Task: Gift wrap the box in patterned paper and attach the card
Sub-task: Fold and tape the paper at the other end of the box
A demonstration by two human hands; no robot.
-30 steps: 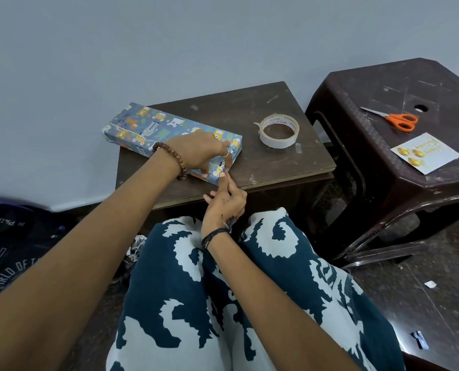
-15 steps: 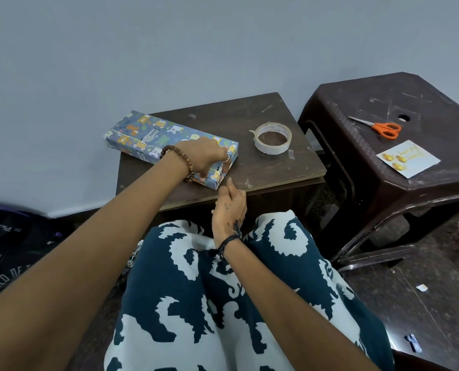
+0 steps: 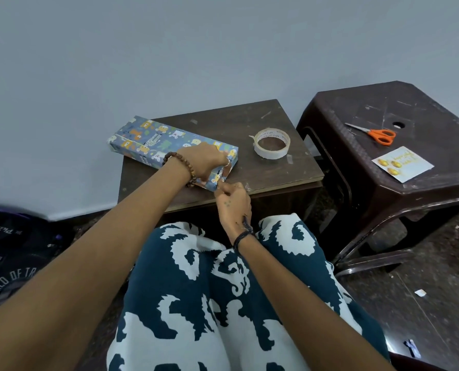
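A long flat box (image 3: pixel 153 141) wrapped in blue paper with cartoon animals lies diagonally on a small brown wooden table (image 3: pixel 266 170). My left hand (image 3: pixel 205 163) presses down on the box's near end and holds the folded end flap. My right hand (image 3: pixel 232 199) is at that same near corner, with fingertips pinched together against the paper fold. Whether it pinches a bit of tape I cannot tell. The white card (image 3: pixel 402 164) with gold ornaments lies on a dark plastic stool (image 3: pixel 437 108) to the right.
A roll of clear tape (image 3: pixel 272 143) sits on the table right of the box. Orange-handled scissors (image 3: pixel 375 133) lie on the stool behind the card. My lap in patterned blue-white fabric fills the foreground. A dark bag (image 3: pixel 11 263) sits on the floor at left.
My right hand has risen from the table's front edge to the box's near corner and pinched its fingers there. My left hand stays on the box end.
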